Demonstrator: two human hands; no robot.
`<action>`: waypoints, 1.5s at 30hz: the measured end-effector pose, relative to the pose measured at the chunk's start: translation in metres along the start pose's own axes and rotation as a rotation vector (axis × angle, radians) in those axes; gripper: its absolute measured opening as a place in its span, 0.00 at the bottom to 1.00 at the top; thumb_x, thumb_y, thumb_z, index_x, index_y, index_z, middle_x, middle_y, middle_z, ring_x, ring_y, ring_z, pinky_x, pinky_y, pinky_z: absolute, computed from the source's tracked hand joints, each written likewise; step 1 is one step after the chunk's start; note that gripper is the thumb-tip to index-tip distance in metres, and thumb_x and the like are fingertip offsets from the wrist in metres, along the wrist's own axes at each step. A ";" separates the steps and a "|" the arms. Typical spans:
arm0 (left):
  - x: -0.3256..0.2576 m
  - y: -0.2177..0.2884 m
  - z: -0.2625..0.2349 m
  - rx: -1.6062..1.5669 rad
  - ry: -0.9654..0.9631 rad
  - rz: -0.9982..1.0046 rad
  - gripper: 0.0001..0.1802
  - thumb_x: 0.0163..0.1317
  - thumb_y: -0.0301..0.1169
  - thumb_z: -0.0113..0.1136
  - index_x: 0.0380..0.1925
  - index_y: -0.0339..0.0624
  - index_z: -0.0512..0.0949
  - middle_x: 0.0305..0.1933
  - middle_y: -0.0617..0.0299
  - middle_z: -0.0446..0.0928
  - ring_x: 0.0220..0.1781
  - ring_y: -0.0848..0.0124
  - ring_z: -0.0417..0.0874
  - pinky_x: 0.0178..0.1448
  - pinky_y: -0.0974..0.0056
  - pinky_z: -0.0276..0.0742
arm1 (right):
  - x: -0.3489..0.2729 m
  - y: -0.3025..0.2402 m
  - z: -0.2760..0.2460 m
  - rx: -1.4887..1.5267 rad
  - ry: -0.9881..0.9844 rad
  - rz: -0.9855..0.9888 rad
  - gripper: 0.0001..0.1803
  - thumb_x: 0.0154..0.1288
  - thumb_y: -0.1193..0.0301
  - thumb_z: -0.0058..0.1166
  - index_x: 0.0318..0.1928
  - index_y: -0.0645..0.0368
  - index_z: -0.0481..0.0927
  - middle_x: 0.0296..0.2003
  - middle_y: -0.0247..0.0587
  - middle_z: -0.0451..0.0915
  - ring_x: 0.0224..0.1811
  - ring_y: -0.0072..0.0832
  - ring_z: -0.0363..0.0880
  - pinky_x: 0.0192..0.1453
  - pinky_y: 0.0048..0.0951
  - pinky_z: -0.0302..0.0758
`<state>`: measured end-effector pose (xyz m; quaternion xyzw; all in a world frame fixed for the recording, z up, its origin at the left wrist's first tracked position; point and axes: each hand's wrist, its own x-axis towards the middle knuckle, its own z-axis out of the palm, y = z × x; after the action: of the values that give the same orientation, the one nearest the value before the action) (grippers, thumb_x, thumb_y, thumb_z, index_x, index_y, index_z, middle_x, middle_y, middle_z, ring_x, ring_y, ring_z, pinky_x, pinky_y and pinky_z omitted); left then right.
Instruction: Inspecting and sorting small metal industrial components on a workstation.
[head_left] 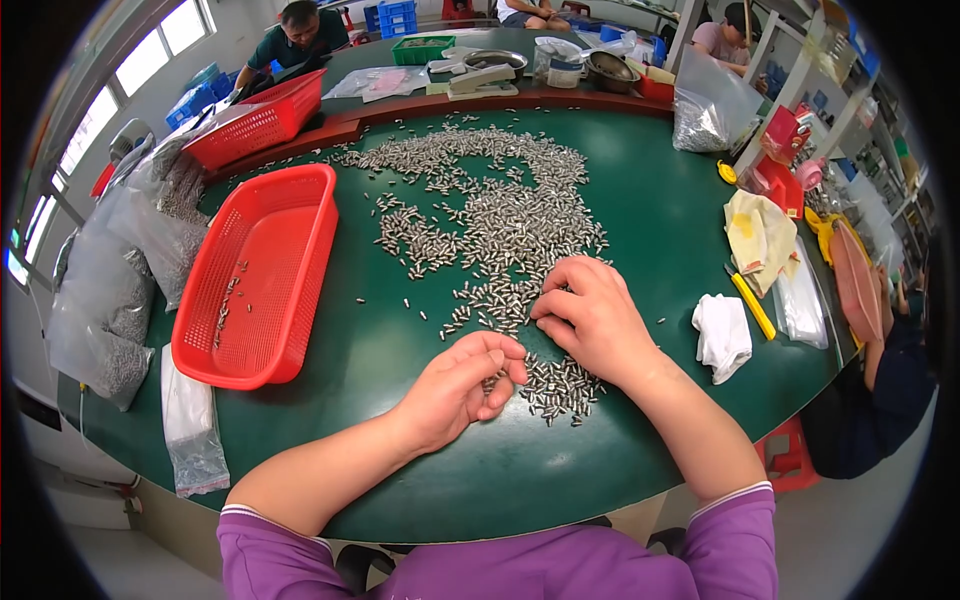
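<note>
A large spread of small silvery metal pins (530, 215) covers the middle of the green table (640, 440) and narrows toward me. My left hand (455, 385) is curled palm inward at the near end of this spread, with a few metal pins between thumb and fingers. Just right of it, my right hand (595, 315) lies over the pins' right edge, thumb and fingertips bent together; whatever is in them is hidden. A smaller heap of the same pins (562, 388) sits below the right hand. The red plastic basket (280, 270) at the left contains a few pins.
Bags of metal parts (120, 290) line the left edge. At right lie a white cloth (722, 337), a yellow-handled cutter (752, 303) and a yellowish glove (760, 240). A scale (485, 80) stands at the back behind a red-brown ledge (600, 103). Other people sit around.
</note>
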<state>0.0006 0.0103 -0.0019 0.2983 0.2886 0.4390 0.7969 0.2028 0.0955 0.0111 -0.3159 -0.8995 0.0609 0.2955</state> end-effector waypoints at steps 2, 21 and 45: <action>0.000 0.000 0.001 0.003 0.003 -0.002 0.10 0.71 0.30 0.42 0.47 0.39 0.69 0.39 0.59 0.73 0.28 0.75 0.66 0.28 0.72 0.62 | 0.001 0.001 0.000 0.025 0.011 -0.033 0.08 0.48 0.73 0.65 0.31 0.53 0.80 0.39 0.33 0.74 0.53 0.36 0.72 0.57 0.39 0.66; 0.000 -0.002 -0.002 0.029 -0.014 -0.017 0.06 0.69 0.29 0.49 0.44 0.44 0.69 0.36 0.62 0.75 0.26 0.79 0.68 0.25 0.75 0.60 | -0.001 -0.015 -0.004 0.629 -0.182 0.056 0.06 0.58 0.72 0.62 0.35 0.55 0.79 0.47 0.35 0.73 0.64 0.40 0.66 0.65 0.41 0.64; 0.000 -0.003 0.001 0.072 -0.003 0.008 0.08 0.72 0.32 0.46 0.44 0.43 0.72 0.35 0.62 0.73 0.24 0.79 0.64 0.25 0.75 0.61 | -0.002 -0.003 -0.008 0.372 0.164 0.206 0.06 0.58 0.74 0.59 0.37 0.54 0.82 0.38 0.37 0.77 0.44 0.34 0.77 0.48 0.33 0.74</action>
<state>0.0033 0.0090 -0.0038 0.3286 0.3020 0.4310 0.7842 0.2069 0.0913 0.0174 -0.3501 -0.8088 0.2295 0.4130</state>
